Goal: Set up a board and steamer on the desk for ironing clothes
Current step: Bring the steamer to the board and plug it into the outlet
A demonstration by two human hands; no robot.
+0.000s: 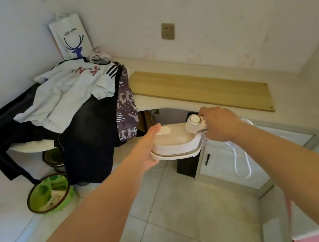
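head: I carry the steamer (176, 142) in the air just short of the worktop (174, 102) | left hand (150, 146) fingers cup its base, right hand (220, 124) fingers wrap its handle end | board (200, 90) lies far on worktop | risk: dangling cord (241, 161) snags, steamer slips

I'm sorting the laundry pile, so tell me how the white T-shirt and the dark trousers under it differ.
The white T-shirt lies on top of the pile; the dark trousers lie beneath it. The T-shirt is pale with red print and black-striped sleeve trim; the trousers are plain black. The T-shirt stays up on the desk; the trousers hang over its edge toward the floor. Both are crumpled and unfolded.
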